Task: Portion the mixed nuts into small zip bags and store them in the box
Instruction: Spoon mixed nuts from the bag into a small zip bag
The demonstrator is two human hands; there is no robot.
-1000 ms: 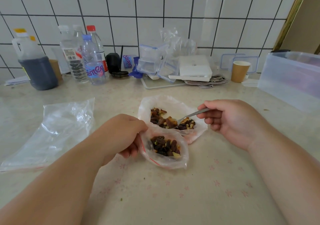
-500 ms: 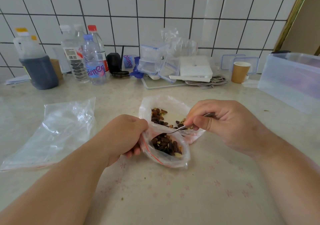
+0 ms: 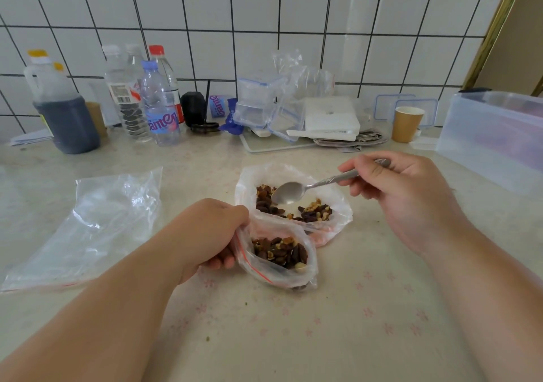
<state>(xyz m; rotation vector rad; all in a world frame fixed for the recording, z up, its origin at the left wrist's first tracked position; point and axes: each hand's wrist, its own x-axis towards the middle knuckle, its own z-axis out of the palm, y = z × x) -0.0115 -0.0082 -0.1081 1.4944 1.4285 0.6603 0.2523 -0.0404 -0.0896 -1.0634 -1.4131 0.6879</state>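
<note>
My left hand (image 3: 205, 234) grips the left rim of a small zip bag (image 3: 279, 276) with a red seal line, held open on the counter and partly filled with mixed nuts (image 3: 280, 251). Just behind it lies a larger open plastic bag (image 3: 338, 205) holding more nuts (image 3: 311, 212). My right hand (image 3: 405, 199) holds a metal spoon (image 3: 289, 192) by its handle. The spoon's bowl is empty and hovers over the larger bag. The translucent storage box (image 3: 493, 140) stands at the right edge.
Empty plastic bags (image 3: 88, 229) lie flat on the left. Along the tiled wall stand a dark liquid jug (image 3: 63, 111), water bottles (image 3: 158, 102), stacked small clear containers (image 3: 258, 102), a white box (image 3: 332, 117) and a paper cup (image 3: 407, 123).
My right hand tipped a spoonful of nuts into the small bag, then lifted back to the right. The spoon is now empty above the larger bag. My left hand kept its hold.
</note>
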